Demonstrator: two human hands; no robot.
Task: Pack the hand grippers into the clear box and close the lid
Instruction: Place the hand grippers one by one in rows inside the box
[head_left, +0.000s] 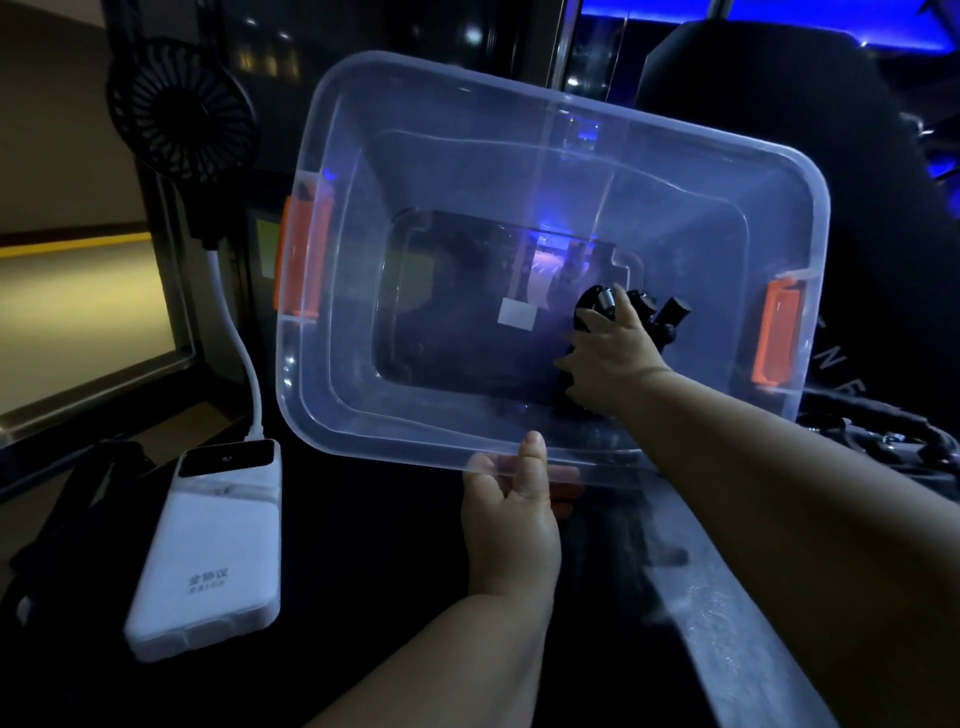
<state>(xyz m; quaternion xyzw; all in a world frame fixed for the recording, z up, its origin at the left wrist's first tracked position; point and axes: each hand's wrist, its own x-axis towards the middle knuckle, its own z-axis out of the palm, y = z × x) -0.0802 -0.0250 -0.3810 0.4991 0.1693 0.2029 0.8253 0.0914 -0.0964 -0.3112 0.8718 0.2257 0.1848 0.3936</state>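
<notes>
The left hand is gripping the near rim of the box, thumb over the edge, holding it tilted with its open top toward the camera. The right hand is reaching inside, fingers curling round a black hand gripper at the box's right end. A power bank is lying on the tabletop.

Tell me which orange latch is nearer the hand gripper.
The right-end latch of the clear box, beside the right hand gripping the hand gripper. The other latch sits across the box, at its left end.
</notes>
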